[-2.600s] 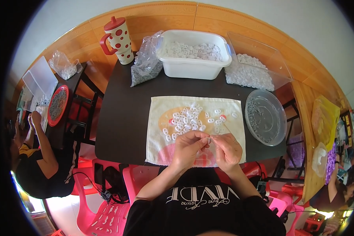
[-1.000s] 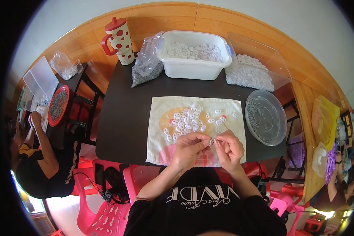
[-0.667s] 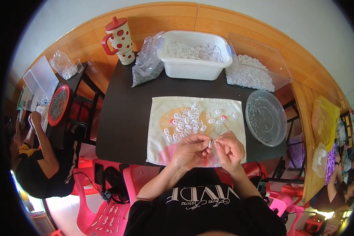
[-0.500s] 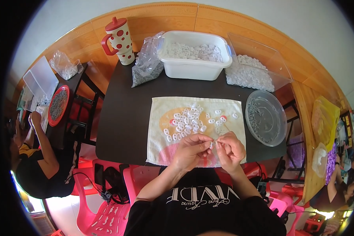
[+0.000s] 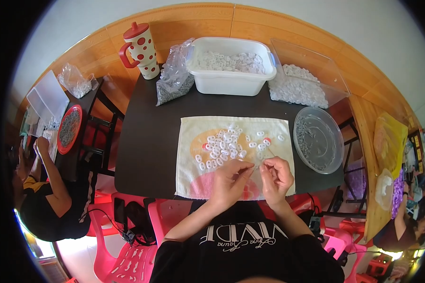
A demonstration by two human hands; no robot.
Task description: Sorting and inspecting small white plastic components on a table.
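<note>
A red-dotted mug [image 5: 140, 51] stood at the table's [image 5: 146, 141] far left, a white tub [image 5: 231, 66] beside it, a clear round dish [image 5: 318, 139] at right.

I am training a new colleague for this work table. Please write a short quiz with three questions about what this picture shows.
1. True or false: the left hand and right hand meet above the towel.
2. Which thing stands at the far left corner of the black table? A) the spotted mug B) the round clear tray C) the white tub
3. What lies loose in the middle of the towel?

Key:
1. True; the fingertips pinch something too small to tell.
2. A
3. A heap of small white rings.
</note>
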